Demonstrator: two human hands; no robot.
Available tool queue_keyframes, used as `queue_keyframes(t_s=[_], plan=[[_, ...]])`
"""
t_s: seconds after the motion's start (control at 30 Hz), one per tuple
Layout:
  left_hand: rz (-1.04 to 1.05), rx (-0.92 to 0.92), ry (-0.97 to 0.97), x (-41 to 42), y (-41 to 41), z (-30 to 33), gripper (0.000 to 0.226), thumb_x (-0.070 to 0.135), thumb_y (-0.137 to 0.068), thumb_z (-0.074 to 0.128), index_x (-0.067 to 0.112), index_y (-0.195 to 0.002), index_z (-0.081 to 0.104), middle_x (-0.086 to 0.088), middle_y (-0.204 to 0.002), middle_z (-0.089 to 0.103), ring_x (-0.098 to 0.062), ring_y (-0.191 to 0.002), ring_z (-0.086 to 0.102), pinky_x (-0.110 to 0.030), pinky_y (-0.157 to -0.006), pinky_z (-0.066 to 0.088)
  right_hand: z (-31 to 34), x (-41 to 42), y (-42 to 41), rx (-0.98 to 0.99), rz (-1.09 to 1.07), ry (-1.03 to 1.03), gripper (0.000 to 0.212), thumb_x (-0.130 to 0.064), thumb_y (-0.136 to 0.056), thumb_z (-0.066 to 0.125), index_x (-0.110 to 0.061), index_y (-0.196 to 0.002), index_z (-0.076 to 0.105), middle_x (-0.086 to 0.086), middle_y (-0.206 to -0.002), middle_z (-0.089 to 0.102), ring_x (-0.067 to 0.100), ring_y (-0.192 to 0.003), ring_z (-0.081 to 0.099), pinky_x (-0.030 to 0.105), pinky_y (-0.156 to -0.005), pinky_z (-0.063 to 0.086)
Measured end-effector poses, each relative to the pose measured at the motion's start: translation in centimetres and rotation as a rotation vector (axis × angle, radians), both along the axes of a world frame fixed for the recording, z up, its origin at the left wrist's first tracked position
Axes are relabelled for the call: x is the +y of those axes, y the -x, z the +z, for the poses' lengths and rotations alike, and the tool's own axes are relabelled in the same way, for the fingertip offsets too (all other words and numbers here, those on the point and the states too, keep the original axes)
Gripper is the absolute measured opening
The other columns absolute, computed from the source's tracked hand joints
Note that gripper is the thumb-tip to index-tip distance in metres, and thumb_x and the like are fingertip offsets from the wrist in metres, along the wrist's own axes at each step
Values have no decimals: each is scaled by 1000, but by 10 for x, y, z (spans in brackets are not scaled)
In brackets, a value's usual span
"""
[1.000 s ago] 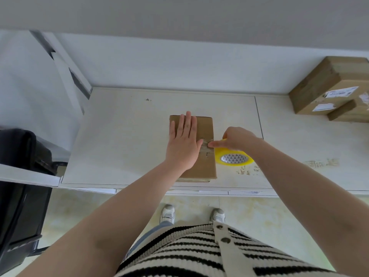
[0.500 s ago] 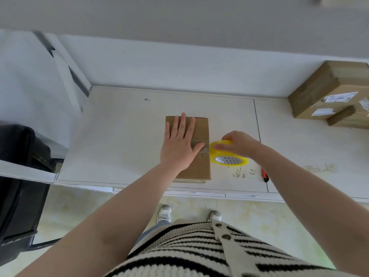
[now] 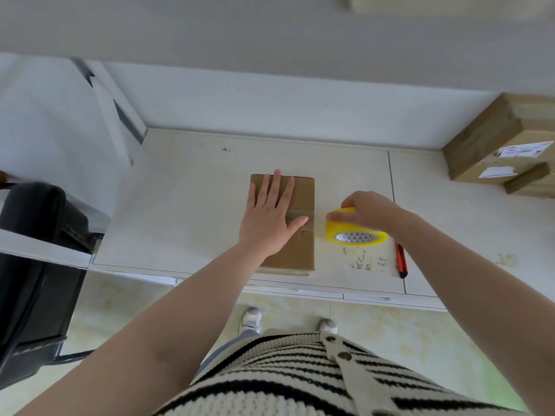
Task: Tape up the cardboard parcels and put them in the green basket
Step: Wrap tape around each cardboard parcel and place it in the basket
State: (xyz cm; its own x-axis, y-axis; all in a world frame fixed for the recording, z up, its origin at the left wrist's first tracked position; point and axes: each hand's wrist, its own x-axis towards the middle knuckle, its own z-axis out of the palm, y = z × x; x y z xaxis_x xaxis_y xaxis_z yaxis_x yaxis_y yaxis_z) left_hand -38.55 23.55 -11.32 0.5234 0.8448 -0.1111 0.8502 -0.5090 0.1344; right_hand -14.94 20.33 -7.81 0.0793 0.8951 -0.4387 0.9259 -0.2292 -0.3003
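A small flat cardboard parcel lies on the white table near its front edge. My left hand presses flat on the parcel's top, fingers straight, thumb on a strip of clear tape across its middle. Just right of the parcel, my right hand grips a yellow tape roll from above, a little apart from the parcel's right edge. The green basket is not in view.
A red utility knife lies on the table right of the roll. Two stacked cardboard boxes with labels stand at the back right. A black chair stands left of the table. A wall runs along the back.
My right hand has carried the tape roll rightward, away from the parcel's edge. The left hand stays flat on the parcel. The red knife has come into view.
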Motion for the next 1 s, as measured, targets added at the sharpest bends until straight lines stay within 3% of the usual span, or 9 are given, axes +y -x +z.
queue_keyframes(t_s=[0.1, 0.33, 0.4, 0.5, 0.6, 0.67, 0.83, 0.9, 1.0], plan=[[0, -4, -7, 0, 0, -2, 83, 72, -89, 5, 28, -157, -13, -4, -164, -22, -22, -151, -19, -45, -122, -10, -3, -4, -2, -42, -24, 6, 56, -79, -73, 57, -27, -92, 66, -13, -74, 55, 16, -79, 56, 29, -65, 37], [1, 19, -20, 0, 0, -3, 83, 73, -89, 3, 28, -156, -16, -4, -163, -23, -23, -151, -19, -45, -122, -10, -13, -7, 3, -48, -98, 30, 77, -83, -70, 56, -22, -117, 65, -2, -104, 66, 19, -92, 57, 33, -77, 44], [4, 20, -27, 0, -1, -4, 83, 73, -89, 3, 27, -156, -15, -4, -164, -22, -23, -151, -19, -45, -122, -11, -13, -8, 4, -58, -86, 41, 71, -83, -70, 56, -24, -108, 65, -3, -100, 66, 19, -92, 58, 33, -74, 43], [3, 16, -29, 0, -1, -4, 83, 73, -89, 3, 27, -156, -13, -4, -164, -22, -23, -151, -18, -45, -122, -10, -8, -10, 5, 12, -140, -25, 54, -82, -71, 55, -28, -78, 55, -12, -78, 60, 14, -78, 59, 29, -63, 41], [0, 5, -34, -1, -2, -4, 83, 72, -89, 1, 26, -157, -11, -5, -164, -20, -24, -152, -16, -46, -122, -9, -9, -23, -7, 240, -498, -360, 34, -62, -84, 60, -28, -81, 55, -12, -79, 62, 8, -72, 57, 28, -60, 43], [-1, 7, -33, -1, -2, -4, 82, 71, -89, 2, 26, -157, -11, -6, -164, -19, -25, -152, -16, -46, -122, -9, -19, -39, -22, 177, -728, -462, 20, -42, -91, 60, -23, -90, 56, -2, -91, 65, 14, -76, 57, 28, -61, 40], [1, 25, -21, 1, -3, -6, 82, 72, -90, 3, 27, -155, -17, -5, -163, -25, -24, -150, -21, -46, -121, -13, -58, -85, -44, -64, -875, -123, 29, -25, -97, 55, -7, -120, 51, 16, -123, 53, 35, -113, 51, 40, -86, 43], [3, 35, -20, 1, -3, -6, 82, 72, -89, 2, 27, -155, -17, -5, -162, -25, -24, -150, -21, -46, -121, -13, -66, -92, -46, -27, -910, -96, 30, -18, -95, 58, -5, -121, 50, 18, -123, 53, 36, -112, 53, 42, -86, 45], [4, 42, -20, 1, -3, -5, 82, 72, -89, 1, 27, -155, -17, -5, -162, -25, -24, -150, -21, -46, -121, -13, -72, -91, -51, 55, -938, -128, 26, -13, -93, 61, -3, -116, 55, 17, -113, 61, 33, -99, 58, 34, -72, 43]])
